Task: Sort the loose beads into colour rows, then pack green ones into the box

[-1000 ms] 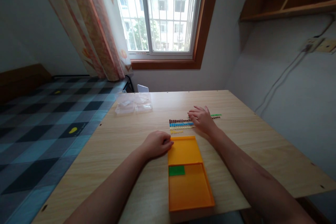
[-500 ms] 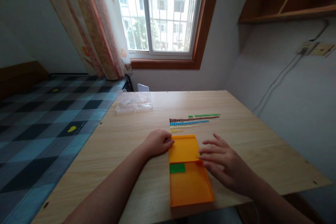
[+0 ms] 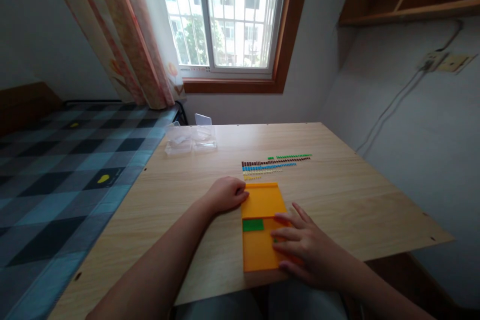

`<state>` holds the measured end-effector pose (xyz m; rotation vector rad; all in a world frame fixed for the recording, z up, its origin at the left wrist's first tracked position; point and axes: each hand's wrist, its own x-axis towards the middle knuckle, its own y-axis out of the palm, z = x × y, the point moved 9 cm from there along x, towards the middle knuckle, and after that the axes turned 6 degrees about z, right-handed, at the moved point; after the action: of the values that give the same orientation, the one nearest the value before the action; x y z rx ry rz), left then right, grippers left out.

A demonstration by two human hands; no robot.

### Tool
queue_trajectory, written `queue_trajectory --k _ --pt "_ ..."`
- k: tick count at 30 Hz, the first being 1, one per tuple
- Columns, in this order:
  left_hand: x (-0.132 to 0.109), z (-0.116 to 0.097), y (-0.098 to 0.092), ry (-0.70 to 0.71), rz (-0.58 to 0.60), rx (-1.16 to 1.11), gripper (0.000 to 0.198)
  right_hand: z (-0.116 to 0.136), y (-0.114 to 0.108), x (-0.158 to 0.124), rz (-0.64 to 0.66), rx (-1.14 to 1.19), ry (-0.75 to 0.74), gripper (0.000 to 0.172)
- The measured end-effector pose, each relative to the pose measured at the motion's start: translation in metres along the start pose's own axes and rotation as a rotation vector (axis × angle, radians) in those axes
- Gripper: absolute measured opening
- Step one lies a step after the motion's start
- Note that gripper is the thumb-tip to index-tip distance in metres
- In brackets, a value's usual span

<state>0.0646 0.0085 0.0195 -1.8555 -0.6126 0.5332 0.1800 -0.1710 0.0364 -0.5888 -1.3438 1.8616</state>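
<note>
An orange tray [image 3: 258, 258] with two sections lies on the table in front of me. My left hand [image 3: 226, 194] is closed at the tray's upper left edge, its thumb and curled fingers resting on the rim. Over the right side of the nearer section is my right hand [image 3: 305, 242], a tiny green piece [image 3: 275, 240] pinched at its fingertips. A block of green pieces [image 3: 253, 225] fills the upper left corner of that nearer section. The far section shows bare orange.
Beyond the tray lie rows of small pieces: green [image 3: 294, 156], dark brown [image 3: 258, 163], blue [image 3: 262, 167], cream and yellow [image 3: 252, 178]. Clear plastic boxes [image 3: 191, 140] stand at the table's far left. A bed [image 3: 93, 160] adjoins on the left, a wall on the right.
My right hand has moved from beside the far section down over the nearer section, carrying the tiny green piece. My left hand stays at the tray edge. The view has tilted slightly.
</note>
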Motion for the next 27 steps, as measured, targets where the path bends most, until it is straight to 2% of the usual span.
queue_trajectory --k 6,10,14,20,27 --pt "0.001 -0.002 -0.001 0.010 -0.001 0.017 0.028 -0.010 -0.015 -0.016 -0.201 -0.037 0.037 0.020" --pt "0.002 -0.002 0.000 0.002 0.012 0.035 0.028 -0.007 -0.013 -0.019 -0.250 -0.040 0.027 0.020" --pt "0.002 -0.003 0.000 0.002 0.008 0.043 0.028 -0.003 -0.014 -0.011 -0.290 -0.051 0.015 0.016" --pt "0.001 -0.002 0.000 0.005 0.016 0.046 0.027 -0.004 -0.009 0.008 -0.199 -0.092 0.057 0.009" --pt "0.002 -0.003 0.000 0.015 0.007 0.043 0.027 -0.003 -0.003 0.014 -0.131 -0.162 0.071 0.018"
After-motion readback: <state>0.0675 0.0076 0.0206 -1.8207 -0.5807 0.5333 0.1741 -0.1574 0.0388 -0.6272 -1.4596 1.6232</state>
